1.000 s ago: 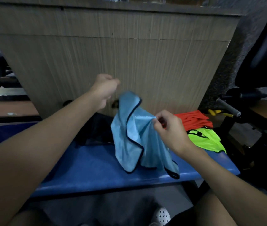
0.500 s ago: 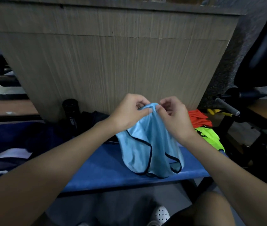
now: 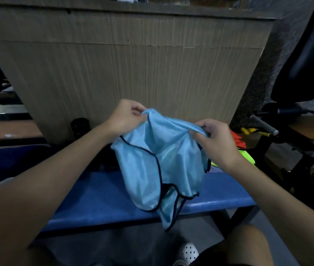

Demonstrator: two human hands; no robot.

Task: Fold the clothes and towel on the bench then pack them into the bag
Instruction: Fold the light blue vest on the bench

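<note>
A light blue mesh vest [image 3: 163, 164] with black trim hangs above the blue bench [image 3: 102, 196], its lower end draped past the bench's front edge. My left hand [image 3: 127, 117] pinches its top edge on the left. My right hand [image 3: 214, 139] grips the top edge on the right, about a hand's width away. An orange garment [image 3: 237, 140] and a neon yellow-green garment [image 3: 248, 157] lie on the bench's right end, partly hidden behind my right hand. A dark blue bag [image 3: 4, 164] sits at the bench's left end.
A tall wood-grain panel [image 3: 133, 64] stands right behind the bench. A black bottle [image 3: 80, 126] rests against it on the left. Dark gym equipment with a grey handle [image 3: 263, 124] crowds the right side. My white shoe [image 3: 187, 253] is below the bench.
My hands came together at the vest's top edge half a second ago and have now drawn apart along it, stretching the edge out. The vest hangs lower over the bench front.
</note>
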